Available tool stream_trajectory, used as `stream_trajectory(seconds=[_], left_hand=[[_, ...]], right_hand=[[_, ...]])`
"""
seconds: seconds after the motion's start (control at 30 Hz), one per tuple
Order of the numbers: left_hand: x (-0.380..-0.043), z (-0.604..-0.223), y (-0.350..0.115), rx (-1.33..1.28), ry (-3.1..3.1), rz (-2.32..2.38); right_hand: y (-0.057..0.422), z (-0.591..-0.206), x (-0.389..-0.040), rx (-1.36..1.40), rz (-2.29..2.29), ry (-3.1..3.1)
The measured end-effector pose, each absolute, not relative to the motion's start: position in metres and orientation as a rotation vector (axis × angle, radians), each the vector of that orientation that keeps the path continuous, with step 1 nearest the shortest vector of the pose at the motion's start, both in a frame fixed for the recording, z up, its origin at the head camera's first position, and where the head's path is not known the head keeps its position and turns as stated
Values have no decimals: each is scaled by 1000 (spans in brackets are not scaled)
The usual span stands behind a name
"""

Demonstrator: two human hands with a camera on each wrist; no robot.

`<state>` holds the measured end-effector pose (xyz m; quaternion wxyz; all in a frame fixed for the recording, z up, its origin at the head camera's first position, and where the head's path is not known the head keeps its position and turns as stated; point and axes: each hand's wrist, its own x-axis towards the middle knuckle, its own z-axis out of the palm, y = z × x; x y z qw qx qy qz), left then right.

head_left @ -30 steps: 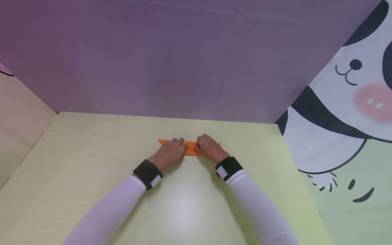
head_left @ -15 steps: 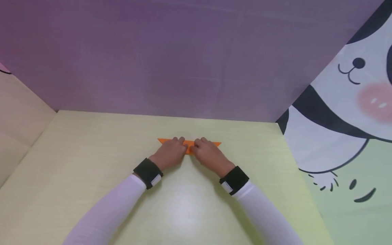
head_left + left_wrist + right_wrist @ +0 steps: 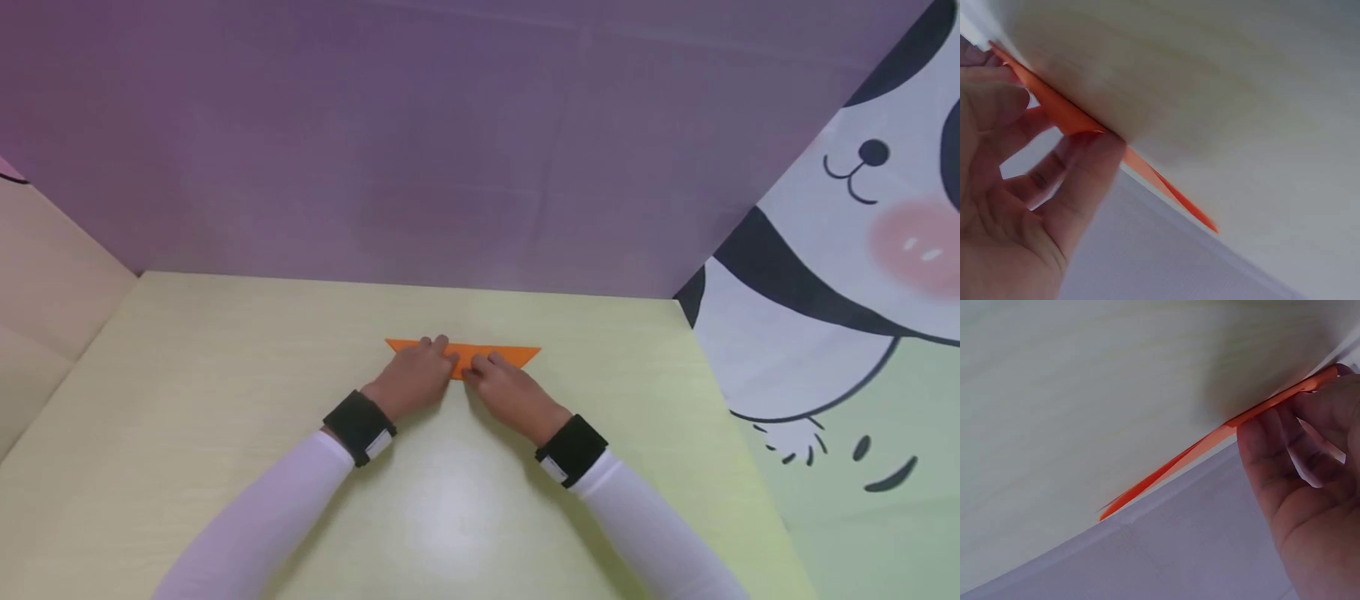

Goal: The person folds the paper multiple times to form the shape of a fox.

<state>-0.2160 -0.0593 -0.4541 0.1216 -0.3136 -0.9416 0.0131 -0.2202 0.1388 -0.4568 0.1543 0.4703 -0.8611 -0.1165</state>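
A folded strip of orange paper [image 3: 517, 353] with pointed ends lies flat on the table, seen in the head view. My left hand [image 3: 414, 379] holds its left half with bent fingers. Close beside it, my right hand [image 3: 513, 393] grips the paper's near edge just right of the middle. In the left wrist view, the thumb and fingers of the left hand [image 3: 1035, 187] meet the paper [image 3: 1063, 112], which bulges slightly between them. The right wrist view has the right hand's fingertips [image 3: 1257, 434] against the paper [image 3: 1160, 472], whose folded layers part a little toward one tip.
A pale wooden table [image 3: 247, 350] spreads around both hands. Behind it rises a purple wall covering [image 3: 420, 150]. On the right is a panel with a cartoon panda [image 3: 862, 250]. Both wrists wear black bands [image 3: 572, 450].
My right hand has slid left and toward the near edge of the paper, uncovering more of its right end. The left hand and the paper stay nearly in place.
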Motion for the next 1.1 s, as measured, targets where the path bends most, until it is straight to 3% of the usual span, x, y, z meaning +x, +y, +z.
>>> stream_trajectory(seconds=[0.3,0.6,1.1], left_hand=[[-201,-448,-67,-882,-2614,-32],[-186,-451,-56,-1088,-2548,36],[-191,-456,-58,-1094,-2671,15]], right_hand=[[136,-460,-218,1357,-386,-2416],[138,-459,-218,1325,-387,-2404],[141,-456,-219,1384,-389,-2460]])
